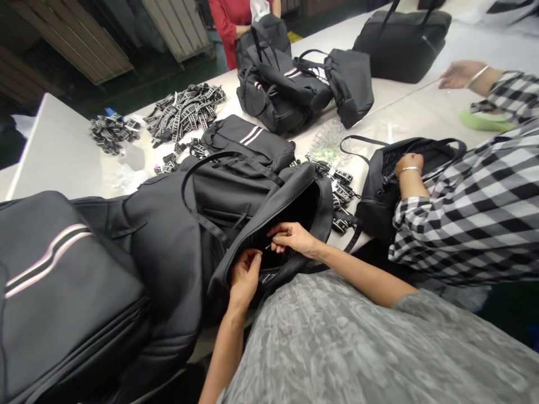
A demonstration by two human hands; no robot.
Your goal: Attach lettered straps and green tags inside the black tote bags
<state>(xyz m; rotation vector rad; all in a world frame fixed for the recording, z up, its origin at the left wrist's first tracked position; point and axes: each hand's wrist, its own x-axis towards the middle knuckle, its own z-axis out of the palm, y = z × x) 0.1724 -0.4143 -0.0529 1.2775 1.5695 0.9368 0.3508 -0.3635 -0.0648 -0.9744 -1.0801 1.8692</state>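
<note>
A black bag (269, 205) lies open at the table's front edge, its mouth toward me and a long handle looped over its far side. Both of my hands are at the opening. My left hand (244, 278) is closed at the opening's left side, thumb and fingertips together; what they pinch is hidden. Just to its right, my right hand (295, 238) reaches in over the rim with its fingers pinched. A tiny pale bit shows at those fingertips, too small to name. Printed lining shows low in the mouth, and the deeper inside is dark.
A large black bag with stripes (50, 275) fills the left. Printed straps (185, 115) lie in piles, and more black bags (286, 84) stand behind. On my right, a co-worker in a checked shirt (475, 207) has a hand in another bag (370, 202). A red-sleeved person (227, 28) stands opposite.
</note>
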